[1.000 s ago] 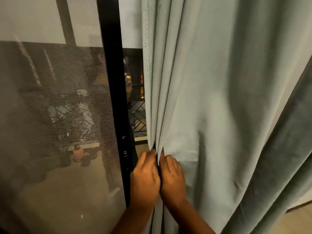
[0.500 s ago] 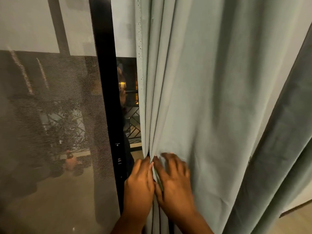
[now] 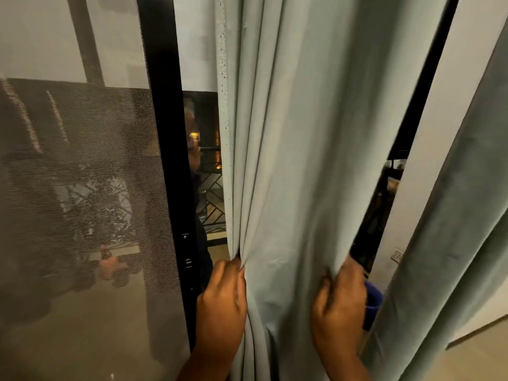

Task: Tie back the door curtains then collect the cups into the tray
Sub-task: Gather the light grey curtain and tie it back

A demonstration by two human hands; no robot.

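Head view: the pale grey-green pleated fabric door curtain fills the centre, hanging in vertical folds from the top edge down past my hands. A second, darker grey-green velvet-like curtain panel hangs at the right, nearer to me, and between the two panels a narrow strip of dark door frame shows. At the left stands the grey mesh screen door, bordered on its right by a black vertical door frame; dim shapes show through the mesh, too blurred to identify. My left hand grips the left edge of the pale curtain, fingers curled round the gathered folds just beside the black frame. My right hand grips the right edge of the same panel, fingers curled over the fabric. The two hands are well apart, with the bunched cloth between them. A small dark blue rounded object shows just right of my right hand; I cannot tell what it is.
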